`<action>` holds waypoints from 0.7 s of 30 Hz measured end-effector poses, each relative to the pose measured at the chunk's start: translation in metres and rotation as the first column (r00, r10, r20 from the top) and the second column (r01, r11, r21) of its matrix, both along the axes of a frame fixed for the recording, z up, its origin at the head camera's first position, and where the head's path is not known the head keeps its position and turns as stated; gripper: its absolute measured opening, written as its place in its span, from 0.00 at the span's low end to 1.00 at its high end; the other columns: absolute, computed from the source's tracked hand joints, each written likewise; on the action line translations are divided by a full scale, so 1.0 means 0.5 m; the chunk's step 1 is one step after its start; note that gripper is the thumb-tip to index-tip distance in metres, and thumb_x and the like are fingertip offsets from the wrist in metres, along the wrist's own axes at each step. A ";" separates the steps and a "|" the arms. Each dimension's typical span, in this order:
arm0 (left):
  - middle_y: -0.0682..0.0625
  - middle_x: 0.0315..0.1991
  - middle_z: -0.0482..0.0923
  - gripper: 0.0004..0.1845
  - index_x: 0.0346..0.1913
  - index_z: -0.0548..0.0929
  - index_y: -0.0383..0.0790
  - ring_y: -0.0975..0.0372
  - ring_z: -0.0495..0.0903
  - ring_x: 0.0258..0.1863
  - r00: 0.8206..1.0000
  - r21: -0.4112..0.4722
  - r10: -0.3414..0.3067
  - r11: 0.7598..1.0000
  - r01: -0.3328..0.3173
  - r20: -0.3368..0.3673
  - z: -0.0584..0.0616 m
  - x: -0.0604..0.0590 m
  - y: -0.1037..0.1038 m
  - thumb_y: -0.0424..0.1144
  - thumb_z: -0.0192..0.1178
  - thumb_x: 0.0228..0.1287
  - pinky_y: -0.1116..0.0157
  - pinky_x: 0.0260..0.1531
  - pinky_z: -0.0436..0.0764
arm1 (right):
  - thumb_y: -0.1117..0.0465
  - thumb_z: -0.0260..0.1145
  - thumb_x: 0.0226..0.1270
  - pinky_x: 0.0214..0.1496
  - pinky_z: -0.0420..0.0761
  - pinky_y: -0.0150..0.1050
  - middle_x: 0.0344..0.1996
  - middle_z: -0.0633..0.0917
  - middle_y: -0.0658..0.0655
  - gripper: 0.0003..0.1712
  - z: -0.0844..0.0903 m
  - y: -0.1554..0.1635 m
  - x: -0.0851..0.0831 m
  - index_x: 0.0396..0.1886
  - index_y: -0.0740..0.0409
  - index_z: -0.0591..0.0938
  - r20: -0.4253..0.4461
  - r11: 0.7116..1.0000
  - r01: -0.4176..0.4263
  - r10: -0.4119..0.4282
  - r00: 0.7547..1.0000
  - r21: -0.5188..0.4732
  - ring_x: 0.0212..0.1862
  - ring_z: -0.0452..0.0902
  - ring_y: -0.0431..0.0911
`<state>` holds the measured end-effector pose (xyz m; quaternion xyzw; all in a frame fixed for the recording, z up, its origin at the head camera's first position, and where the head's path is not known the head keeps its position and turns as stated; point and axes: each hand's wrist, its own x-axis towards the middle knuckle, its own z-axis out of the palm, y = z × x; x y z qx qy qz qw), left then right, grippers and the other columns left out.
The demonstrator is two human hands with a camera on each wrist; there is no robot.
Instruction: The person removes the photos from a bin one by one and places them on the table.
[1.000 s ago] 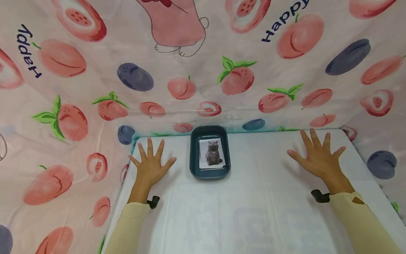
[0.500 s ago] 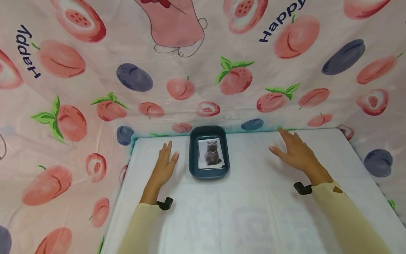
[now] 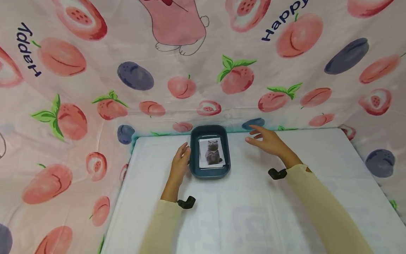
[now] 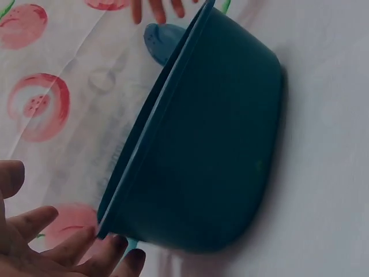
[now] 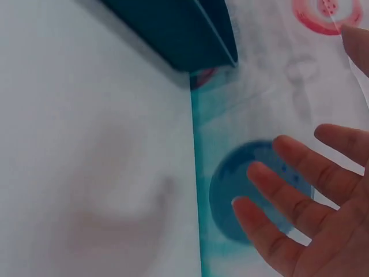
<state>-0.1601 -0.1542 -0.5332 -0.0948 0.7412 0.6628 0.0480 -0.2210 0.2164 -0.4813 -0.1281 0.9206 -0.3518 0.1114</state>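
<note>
A dark teal plastic tub (image 3: 210, 174) stands at the far edge of the table, and in it lies a stack of photo cards whose top card (image 3: 212, 153) shows a grey cat. My left hand (image 3: 180, 163) is at the tub's left side, fingers extended; in the left wrist view its fingertips (image 4: 109, 254) come up to the rim of the tub (image 4: 202, 133), and contact is hard to tell. To the right of the tub, my right hand (image 3: 268, 141) hovers with fingers spread and nothing in them. The right wrist view has the tub (image 5: 179, 29) apart from those fingers (image 5: 294, 202).
A white-covered table (image 3: 241, 211) spreads in front of me. Behind it and at its sides hangs a pink cloth (image 3: 196, 67) printed with fruit. Each wrist carries a small black camera mount, such as the right one (image 3: 277, 174).
Both hands have moved inward from the table's sides toward the tub, their widely spread fingers drawing closer together. The tub and cards have stayed in place.
</note>
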 end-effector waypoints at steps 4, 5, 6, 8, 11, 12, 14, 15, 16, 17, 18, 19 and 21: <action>0.51 0.77 0.64 0.31 0.78 0.65 0.58 0.49 0.65 0.76 1.000 -0.009 0.001 1.000 -0.001 -0.010 -0.015 -0.013 0.012 0.57 0.53 0.77 0.43 0.73 0.66 | 0.36 0.67 0.67 0.63 0.79 0.60 0.61 0.82 0.62 0.44 0.013 -0.052 -0.032 0.76 0.52 0.69 0.001 0.998 -0.044 0.044 0.999 -0.038 0.61 0.79 0.59; 0.51 0.78 0.63 0.31 0.78 0.64 0.58 0.49 0.64 0.76 1.000 -0.011 0.000 1.000 0.000 -0.018 -0.021 -0.016 0.013 0.57 0.53 0.77 0.43 0.73 0.66 | 0.36 0.68 0.66 0.62 0.80 0.59 0.59 0.83 0.62 0.44 0.017 -0.067 -0.039 0.75 0.52 0.71 0.003 0.998 -0.055 0.055 0.998 -0.041 0.60 0.79 0.59; 0.51 0.78 0.63 0.31 0.79 0.63 0.57 0.49 0.64 0.77 1.000 -0.007 -0.001 1.000 0.000 -0.027 -0.026 -0.018 0.014 0.56 0.53 0.77 0.43 0.73 0.66 | 0.36 0.69 0.65 0.61 0.80 0.58 0.57 0.84 0.61 0.43 0.018 -0.080 -0.048 0.74 0.51 0.72 -0.001 0.997 -0.067 0.067 0.998 -0.040 0.58 0.80 0.57; 0.49 0.79 0.61 0.32 0.80 0.61 0.55 0.48 0.63 0.77 0.999 0.000 -0.001 1.000 0.001 -0.041 -0.035 -0.022 0.017 0.53 0.53 0.78 0.44 0.74 0.65 | 0.35 0.70 0.64 0.60 0.81 0.56 0.55 0.84 0.59 0.42 0.022 -0.108 -0.064 0.72 0.51 0.75 0.005 0.995 -0.094 0.095 0.995 -0.038 0.57 0.80 0.56; 0.48 0.80 0.60 0.31 0.80 0.60 0.54 0.47 0.62 0.78 0.999 0.008 0.004 1.000 -0.004 -0.048 -0.052 -0.025 0.020 0.49 0.52 0.80 0.45 0.75 0.64 | 0.35 0.71 0.62 0.59 0.82 0.54 0.54 0.84 0.58 0.42 0.022 -0.146 -0.090 0.70 0.51 0.77 0.007 0.988 -0.151 0.151 0.989 -0.022 0.56 0.81 0.54; 0.47 0.80 0.59 0.30 0.80 0.60 0.54 0.48 0.62 0.78 0.999 0.011 0.006 1.000 -0.006 -0.049 -0.057 -0.026 0.021 0.48 0.51 0.80 0.45 0.75 0.63 | 0.35 0.72 0.62 0.58 0.83 0.53 0.54 0.84 0.57 0.42 0.022 -0.157 -0.099 0.70 0.51 0.78 0.008 0.985 -0.171 0.172 0.985 -0.018 0.55 0.81 0.54; 0.47 0.80 0.59 0.29 0.80 0.60 0.54 0.49 0.61 0.78 0.998 0.007 0.005 1.000 -0.005 -0.058 -0.066 -0.026 0.024 0.46 0.50 0.81 0.46 0.76 0.62 | 0.37 0.73 0.61 0.59 0.83 0.52 0.54 0.84 0.58 0.41 0.021 -0.180 -0.116 0.69 0.54 0.78 0.015 0.975 -0.219 0.220 0.975 -0.024 0.55 0.81 0.54; 0.48 0.80 0.59 0.29 0.80 0.60 0.53 0.49 0.61 0.78 0.998 0.006 0.005 1.000 -0.004 -0.063 -0.070 -0.027 0.025 0.45 0.49 0.81 0.46 0.76 0.62 | 0.39 0.74 0.61 0.59 0.83 0.52 0.54 0.84 0.59 0.40 0.021 -0.191 -0.124 0.68 0.55 0.79 0.014 0.969 -0.245 0.245 0.969 -0.025 0.55 0.81 0.54; 0.48 0.80 0.60 0.28 0.80 0.60 0.54 0.50 0.61 0.78 0.998 0.004 0.004 1.000 -0.004 -0.067 -0.073 -0.027 0.026 0.44 0.48 0.82 0.47 0.77 0.61 | 0.39 0.74 0.61 0.59 0.82 0.51 0.54 0.85 0.59 0.40 0.020 -0.202 -0.133 0.67 0.55 0.79 0.015 0.963 -0.270 0.271 0.963 -0.020 0.55 0.81 0.53; 0.49 0.80 0.59 0.28 0.80 0.61 0.54 0.50 0.60 0.78 0.997 0.005 0.001 1.000 0.000 -0.074 -0.076 -0.027 0.027 0.44 0.48 0.82 0.47 0.77 0.61 | 0.41 0.75 0.60 0.60 0.82 0.51 0.54 0.85 0.59 0.39 0.020 -0.212 -0.140 0.66 0.56 0.80 0.021 0.956 -0.293 0.293 0.956 -0.020 0.55 0.81 0.53; 0.49 0.80 0.59 0.28 0.80 0.61 0.54 0.50 0.60 0.78 0.997 0.004 -0.001 1.000 0.001 -0.080 -0.077 -0.027 0.029 0.44 0.47 0.82 0.47 0.77 0.61 | 0.42 0.76 0.59 0.61 0.82 0.50 0.54 0.85 0.60 0.38 0.021 -0.222 -0.147 0.65 0.56 0.81 0.027 0.949 -0.316 0.316 0.948 -0.013 0.55 0.81 0.52; 0.49 0.80 0.59 0.28 0.80 0.61 0.53 0.50 0.60 0.78 0.996 0.006 -0.003 1.000 0.004 -0.085 -0.078 -0.027 0.029 0.44 0.47 0.82 0.47 0.77 0.61 | 0.42 0.77 0.59 0.61 0.81 0.50 0.55 0.85 0.60 0.38 0.020 -0.232 -0.153 0.64 0.57 0.81 0.033 0.941 -0.339 0.339 0.940 -0.001 0.56 0.81 0.52; 0.50 0.80 0.59 0.27 0.80 0.61 0.54 0.50 0.60 0.78 0.996 0.013 -0.005 1.000 0.007 -0.088 -0.080 -0.027 0.031 0.45 0.46 0.82 0.47 0.77 0.61 | 0.42 0.77 0.59 0.62 0.81 0.48 0.55 0.86 0.59 0.36 0.018 -0.250 -0.166 0.63 0.56 0.83 0.046 0.926 -0.376 0.375 0.926 0.036 0.56 0.81 0.50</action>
